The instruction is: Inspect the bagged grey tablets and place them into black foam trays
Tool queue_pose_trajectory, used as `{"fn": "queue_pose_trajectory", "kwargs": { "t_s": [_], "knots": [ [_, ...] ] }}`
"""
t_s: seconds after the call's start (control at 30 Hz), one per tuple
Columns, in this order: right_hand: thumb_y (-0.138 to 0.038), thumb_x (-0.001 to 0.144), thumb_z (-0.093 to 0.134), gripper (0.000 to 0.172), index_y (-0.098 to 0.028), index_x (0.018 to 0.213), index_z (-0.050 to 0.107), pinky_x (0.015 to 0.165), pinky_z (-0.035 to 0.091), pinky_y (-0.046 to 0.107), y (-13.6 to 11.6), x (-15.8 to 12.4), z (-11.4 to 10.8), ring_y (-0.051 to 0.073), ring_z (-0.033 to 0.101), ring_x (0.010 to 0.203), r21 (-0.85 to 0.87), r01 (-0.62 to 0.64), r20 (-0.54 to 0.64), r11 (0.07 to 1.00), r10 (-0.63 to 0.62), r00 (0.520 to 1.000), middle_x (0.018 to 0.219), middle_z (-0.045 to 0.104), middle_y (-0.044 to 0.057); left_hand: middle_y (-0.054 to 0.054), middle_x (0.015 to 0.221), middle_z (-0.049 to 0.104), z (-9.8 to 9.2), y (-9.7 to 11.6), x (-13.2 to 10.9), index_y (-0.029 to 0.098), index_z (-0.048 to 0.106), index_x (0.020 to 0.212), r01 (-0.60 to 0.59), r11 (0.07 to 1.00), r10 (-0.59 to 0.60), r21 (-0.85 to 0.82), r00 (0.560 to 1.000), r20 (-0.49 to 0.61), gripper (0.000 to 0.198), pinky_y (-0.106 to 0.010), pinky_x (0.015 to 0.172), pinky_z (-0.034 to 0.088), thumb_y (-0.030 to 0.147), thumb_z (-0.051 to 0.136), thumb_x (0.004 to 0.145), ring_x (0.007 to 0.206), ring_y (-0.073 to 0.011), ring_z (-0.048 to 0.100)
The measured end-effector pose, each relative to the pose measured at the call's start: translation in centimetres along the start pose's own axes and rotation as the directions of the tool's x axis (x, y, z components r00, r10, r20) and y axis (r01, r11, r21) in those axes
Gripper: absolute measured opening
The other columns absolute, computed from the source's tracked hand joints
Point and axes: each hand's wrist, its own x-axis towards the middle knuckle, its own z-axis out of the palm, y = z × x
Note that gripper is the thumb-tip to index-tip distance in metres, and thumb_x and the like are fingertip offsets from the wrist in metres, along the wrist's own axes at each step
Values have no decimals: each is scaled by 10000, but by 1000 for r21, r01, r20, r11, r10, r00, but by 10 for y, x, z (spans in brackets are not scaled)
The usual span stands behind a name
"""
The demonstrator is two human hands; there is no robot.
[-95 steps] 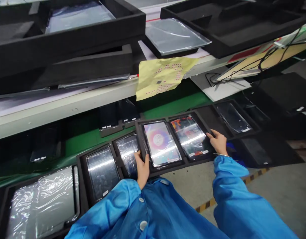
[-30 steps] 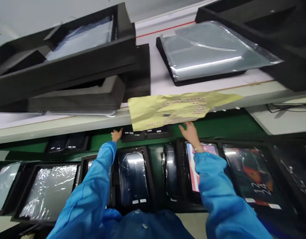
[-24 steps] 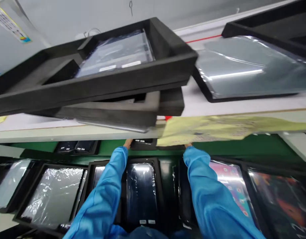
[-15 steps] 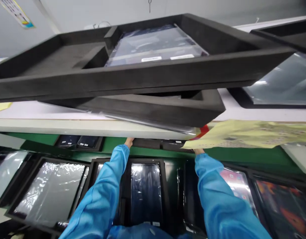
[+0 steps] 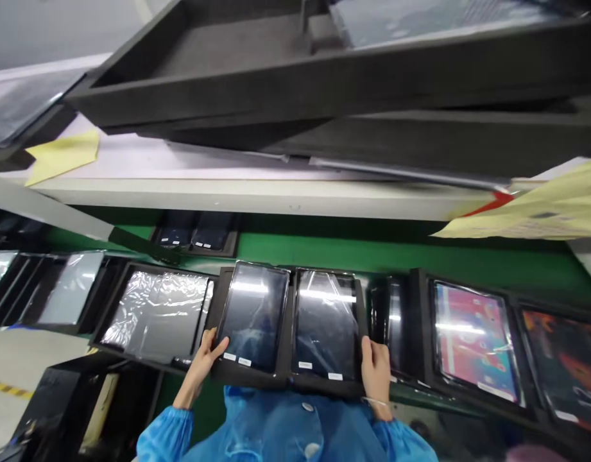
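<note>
A black foam tray is held level in front of my body, gripped at both sides. Two dark, film-wrapped tablet screens lie in it: the left screen, slightly tilted and overlapping the rim, and the right screen. White labels show along their near edges. My left hand closes on the tray's left side, thumb on top. At the right side, my right hand is closed on the edge with its fingers partly hidden beneath.
Above is a white shelf stacked with foam trays. Yellow paper hangs from its edge. Wrapped screens in trays line the green bench, including a grey screen at left and a lit pink screen at right.
My hands have come back from under the shelf toward my body, bringing a tray with two screens. The view has shifted, and the upper trays appear closer.
</note>
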Motion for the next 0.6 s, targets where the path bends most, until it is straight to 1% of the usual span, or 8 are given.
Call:
{"fn": "queue_pose_trajectory", "kwargs": {
  "t_s": [0.07, 0.1, 0.17, 0.23, 0.3, 0.4, 0.47, 0.6],
  "knots": [
    [-829, 951, 258, 793, -179, 1036, 705, 896, 536, 573, -17, -17, 6, 378, 645, 958, -77, 24, -12, 997, -25, 1000, 923, 637, 155, -185, 1469, 530, -5, -12, -1, 151, 711, 1297, -82, 991, 87, 102, 995, -47, 682, -546, 1305, 280, 502, 845, 728, 1543, -418, 378],
    [-817, 952, 274, 844, -124, 1205, 683, 961, 502, 618, -29, -19, 11, 426, 616, 1083, -118, 46, -16, 992, -49, 999, 1062, 643, 219, -201, 1545, 457, -1, -13, -1, 146, 657, 1396, -168, 966, 185, 195, 980, -72, 713, -561, 1311, 253, 484, 801, 785, 1572, -413, 328],
    [-785, 958, 362, 923, -47, 1495, 496, 1098, 396, 665, -57, -20, 27, 476, 470, 1357, -190, 122, 12, 974, -122, 992, 1416, 522, 325, -237, 1675, 293, 20, -7, -1, 143, 480, 1576, -375, 821, 444, 431, 894, -68, 773, -602, 1305, 222, 465, 689, 906, 1619, -409, 232],
    [-773, 938, 472, 961, -72, 1591, 388, 1198, 287, 657, -87, -21, 47, 471, 293, 1529, -225, 236, 116, 945, -214, 970, 1636, 331, 316, -281, 1732, 178, 53, 7, -2, 125, 321, 1658, -485, 607, 614, 629, 789, 16, 834, -661, 1271, 249, 500, 606, 970, 1631, -446, 182],
    [-786, 879, 572, 1051, -96, 1633, 326, 1215, 151, 736, -114, -25, 66, 541, 114, 1582, -305, 317, 282, 898, -232, 931, 1711, 180, 322, -297, 1754, 131, 88, 21, -3, 114, 249, 1682, -468, 458, 602, 756, 789, 123, 924, -777, 1214, 228, 569, 600, 959, 1621, -535, 98],
    [-772, 809, 668, 1220, -76, 1677, 168, 1157, 42, 830, -136, -32, 82, 639, -38, 1554, -474, 363, 485, 802, -106, 868, 1713, 18, 382, -265, 1769, 118, 120, 36, -4, 141, 236, 1689, -408, 264, 525, 874, 821, 225, 963, -915, 1109, 162, 628, 593, 938, 1585, -624, 48],
    [-705, 794, 716, 1252, -86, 1686, 94, 1148, 55, 835, -140, -35, 85, 643, -51, 1551, -509, 366, 511, 779, -69, 857, 1708, -24, 391, -261, 1771, 92, 126, 42, -6, 151, 200, 1694, -375, 200, 490, 905, 838, 239, 1003, -930, 1089, 168, 648, 604, 922, 1576, -640, 60],
    [-587, 748, 790, 1315, -133, 1690, -7, 1091, 143, 872, -144, -33, 87, 669, -11, 1538, -523, 372, 526, 767, -53, 849, 1696, -29, 413, -278, 1766, 58, 122, 52, -12, 150, 145, 1698, -377, 167, 426, 911, 861, 278, 1083, -925, 1080, 211, 691, 622, 890, 1561, -663, 86]
  ]
}}
